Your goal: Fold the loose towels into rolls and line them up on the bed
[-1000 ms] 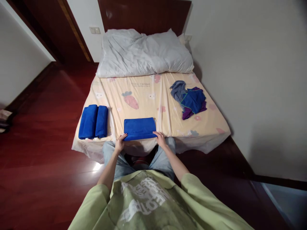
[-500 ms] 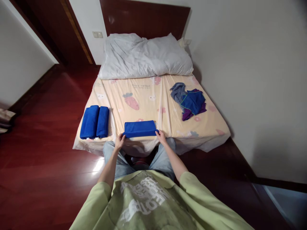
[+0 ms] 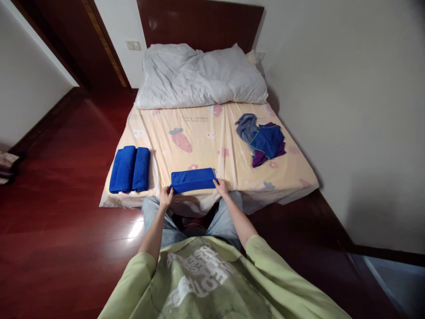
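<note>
A towel (image 3: 193, 180) lies at the near edge of the bed (image 3: 204, 149), the person's left hand (image 3: 166, 197) at its left end and right hand (image 3: 221, 188) at its right. More towels (image 3: 126, 170) sit to the left, side by side near the bed's corner. Clothes (image 3: 267, 141) lie in a heap farther back on the right. Behind everything, a quilt (image 3: 202, 77) spans the bed before the headboard (image 3: 199, 24).
</note>
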Available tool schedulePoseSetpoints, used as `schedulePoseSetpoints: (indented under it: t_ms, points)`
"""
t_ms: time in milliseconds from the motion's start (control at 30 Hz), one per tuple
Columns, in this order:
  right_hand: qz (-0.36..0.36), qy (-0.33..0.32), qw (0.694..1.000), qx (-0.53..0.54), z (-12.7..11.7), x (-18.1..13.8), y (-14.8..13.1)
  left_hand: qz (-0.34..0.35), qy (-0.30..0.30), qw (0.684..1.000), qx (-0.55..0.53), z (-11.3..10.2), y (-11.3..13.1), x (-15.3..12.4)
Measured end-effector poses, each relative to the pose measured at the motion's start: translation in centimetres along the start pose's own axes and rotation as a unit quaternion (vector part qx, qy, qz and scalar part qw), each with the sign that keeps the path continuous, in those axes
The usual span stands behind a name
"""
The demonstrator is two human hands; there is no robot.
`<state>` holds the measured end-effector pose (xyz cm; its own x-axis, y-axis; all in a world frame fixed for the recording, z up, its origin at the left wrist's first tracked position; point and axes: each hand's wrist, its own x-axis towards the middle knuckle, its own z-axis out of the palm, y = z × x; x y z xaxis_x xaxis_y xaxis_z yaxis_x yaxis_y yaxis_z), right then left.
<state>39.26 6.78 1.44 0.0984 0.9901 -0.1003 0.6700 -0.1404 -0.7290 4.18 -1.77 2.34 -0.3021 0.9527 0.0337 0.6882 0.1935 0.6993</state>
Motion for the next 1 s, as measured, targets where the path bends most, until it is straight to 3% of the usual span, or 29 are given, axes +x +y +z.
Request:
schedulePoseSetpoints:
  t_ms: [200, 433, 500, 600, 733, 1000]
  points:
    - [0.003, 0.007, 0.999, -0.031, 0.1, 0.2, 0.0, 0.019, -0.008, 0.999, 0.032, -0.3, -0.6, -0.5]
    - [0.021, 0.02, 0.994, -0.101, 0.7, -0.5, -0.6, -0.016, -0.024, 0.994, 0.103, -0.6, 1.3, -0.1]
    - [-0.019, 0.053, 0.991, -0.118, 0.7, -0.9, -0.7, -0.005, -0.016, 0.993, 0.121, -0.8, 2.1, -0.1]
    - [-0.149, 0.073, 0.971, -0.171, 0.5, -1.3, -0.6, 0.053, -0.03, 0.99, 0.128, -1.1, 2.8, 0.0]
    - [-0.291, -0.031, 0.933, -0.207, -0.6, -1.7, 0.1, 0.163, -0.125, 0.973, 0.104, -1.0, 2.7, 0.1]
    - [-0.302, -0.079, 0.94, -0.14, -2.2, -2.6, 1.8, 0.184, -0.145, 0.967, 0.096, -0.9, 1.5, -0.7]
